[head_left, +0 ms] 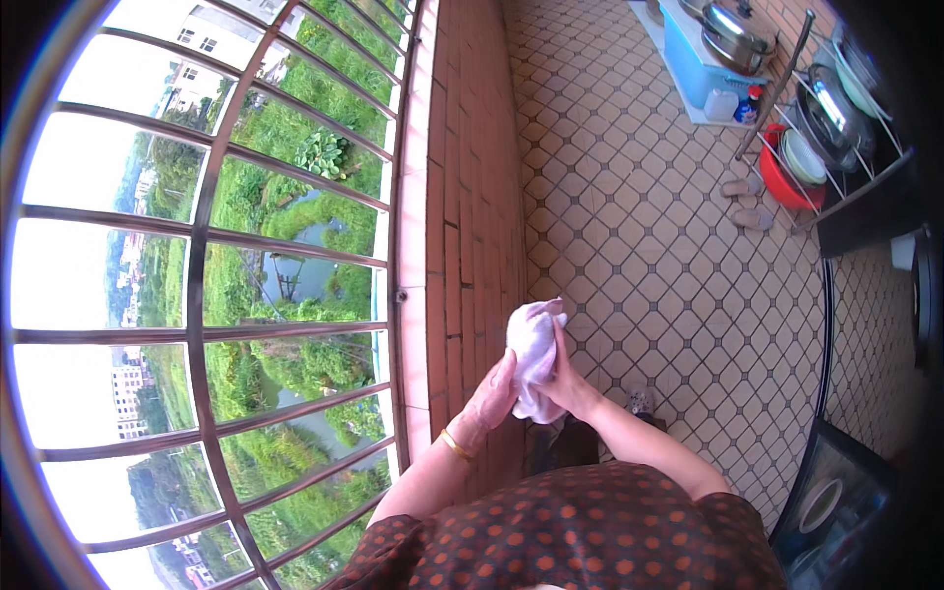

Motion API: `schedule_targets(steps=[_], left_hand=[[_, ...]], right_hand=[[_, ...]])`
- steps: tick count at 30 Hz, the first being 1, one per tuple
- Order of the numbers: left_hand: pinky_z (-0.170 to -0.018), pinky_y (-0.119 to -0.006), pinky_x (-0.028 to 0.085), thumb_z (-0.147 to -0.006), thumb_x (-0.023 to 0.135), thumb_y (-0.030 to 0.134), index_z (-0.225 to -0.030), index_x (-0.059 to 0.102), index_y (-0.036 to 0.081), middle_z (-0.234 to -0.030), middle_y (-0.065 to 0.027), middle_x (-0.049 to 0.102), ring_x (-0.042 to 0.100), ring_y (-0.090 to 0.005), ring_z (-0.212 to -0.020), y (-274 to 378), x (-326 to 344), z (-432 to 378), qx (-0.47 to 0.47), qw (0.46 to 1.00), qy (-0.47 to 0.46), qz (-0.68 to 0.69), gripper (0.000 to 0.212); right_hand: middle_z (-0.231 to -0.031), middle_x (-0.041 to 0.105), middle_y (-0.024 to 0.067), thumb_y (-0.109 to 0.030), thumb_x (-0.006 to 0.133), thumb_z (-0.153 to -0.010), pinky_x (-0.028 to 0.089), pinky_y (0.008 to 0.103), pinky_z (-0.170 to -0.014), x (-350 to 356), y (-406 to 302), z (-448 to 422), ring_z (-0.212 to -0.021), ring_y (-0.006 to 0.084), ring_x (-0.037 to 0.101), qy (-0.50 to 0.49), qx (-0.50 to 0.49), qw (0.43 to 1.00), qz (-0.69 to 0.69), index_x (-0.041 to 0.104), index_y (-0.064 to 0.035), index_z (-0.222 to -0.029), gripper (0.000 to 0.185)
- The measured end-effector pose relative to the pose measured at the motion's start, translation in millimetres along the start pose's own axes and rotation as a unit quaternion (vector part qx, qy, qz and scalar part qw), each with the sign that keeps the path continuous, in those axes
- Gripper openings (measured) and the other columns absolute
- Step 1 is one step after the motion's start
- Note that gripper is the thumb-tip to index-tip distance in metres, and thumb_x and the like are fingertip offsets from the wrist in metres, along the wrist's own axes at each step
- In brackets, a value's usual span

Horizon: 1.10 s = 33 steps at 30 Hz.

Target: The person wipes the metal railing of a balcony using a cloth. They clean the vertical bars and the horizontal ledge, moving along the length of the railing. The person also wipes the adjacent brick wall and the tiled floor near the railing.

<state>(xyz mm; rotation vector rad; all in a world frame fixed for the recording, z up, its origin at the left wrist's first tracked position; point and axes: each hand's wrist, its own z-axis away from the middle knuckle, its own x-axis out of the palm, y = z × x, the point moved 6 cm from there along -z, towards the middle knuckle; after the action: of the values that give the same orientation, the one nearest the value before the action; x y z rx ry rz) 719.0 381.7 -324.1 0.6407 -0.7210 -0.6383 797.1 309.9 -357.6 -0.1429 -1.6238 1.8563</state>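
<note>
A crumpled white and pale pink cloth is held between my two hands, in front of my body and close to the brick parapet wall. My left hand, with a yellow bangle at its wrist, grips the cloth's left side with the thumb on top. On the other side my right hand holds it, the fingers partly hidden behind the folds. Both hands are raised above the tiled floor.
Left stands the brick parapet with metal window bars above. Upper right are a blue container with a lidded pot, a metal rack, a red basin and slippers. A dark framed panel is lower right.
</note>
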Motion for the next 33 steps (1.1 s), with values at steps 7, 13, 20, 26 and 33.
schedule_targets(steps=[7, 13, 20, 26, 33], left_hand=[[-0.093, -0.036, 0.039, -0.093, 0.039, 0.039, -0.125, 0.044, 0.004, -0.128, -0.0141, 0.044, 0.047, -0.0254, -0.111, 133.0, -70.1, -52.9, 0.141, 0.837, 0.133, -0.511, 0.048], [-0.108, -0.039, 0.017, -0.089, 0.045, 0.029, -0.136, 0.023, 0.001, -0.143, -0.0184, 0.020, 0.021, -0.0330, -0.131, 223.5, -129.4, -129.7, 0.227, 0.530, 0.250, -0.778, 0.059], [-0.106, -0.047, 0.018, -0.084, 0.045, 0.026, -0.134, 0.029, -0.002, -0.140, -0.0193, 0.026, 0.023, -0.0371, -0.130, 217.3, -144.4, -148.5, 0.214, 0.586, 0.213, -0.752, 0.060], [-0.104, -0.050, 0.019, -0.082, 0.050, 0.022, -0.132, 0.031, -0.001, -0.138, -0.0214, 0.028, 0.025, -0.0408, -0.128, 205.9, -156.4, -136.2, 0.139, 0.599, 0.226, -0.755, 0.058], [-0.100, -0.056, 0.022, -0.081, 0.051, 0.030, -0.128, 0.035, -0.002, -0.135, -0.0238, 0.031, 0.028, -0.0465, -0.123, 204.8, -150.7, -131.5, 0.141, 0.600, 0.211, -0.759, 0.059]], right_hand=[[-0.117, 0.047, 0.0094, -0.018, 0.074, -0.069, 0.045, 0.0409, -0.086, 1.5, -12.8, -97.3, -0.105, 0.0237, 0.049, 0.025, 0.114, 0.921, -0.373, 0.023, -0.0198, -0.135, 0.083], [-0.135, 0.030, 0.0142, -0.038, 0.077, -0.066, 0.035, 0.0465, -0.097, 47.2, 32.5, -165.8, -0.121, 0.0304, 0.035, 0.115, 0.139, 0.926, -0.332, -0.001, -0.0258, -0.141, 0.109], [-0.146, 0.009, 0.0197, -0.032, 0.059, -0.082, 0.017, 0.0412, -0.107, 88.8, 49.7, -251.7, -0.133, 0.0353, 0.014, 0.070, -0.013, 0.995, 0.075, 0.008, -0.0091, -0.141, 0.081], [-0.144, 0.018, 0.0170, -0.021, 0.067, -0.074, 0.030, 0.0483, -0.097, 34.5, -66.7, -495.1, -0.125, 0.0371, 0.031, 0.146, -0.170, 0.949, 0.221, 0.025, -0.0164, -0.137, 0.076], [-0.126, 0.046, 0.0198, -0.051, 0.052, -0.080, 0.038, 0.0429, -0.091, -55.2, 4.8, -637.3, -0.112, 0.0357, 0.048, 0.229, -0.076, 0.965, 0.106, 0.029, -0.0054, -0.135, 0.075]])
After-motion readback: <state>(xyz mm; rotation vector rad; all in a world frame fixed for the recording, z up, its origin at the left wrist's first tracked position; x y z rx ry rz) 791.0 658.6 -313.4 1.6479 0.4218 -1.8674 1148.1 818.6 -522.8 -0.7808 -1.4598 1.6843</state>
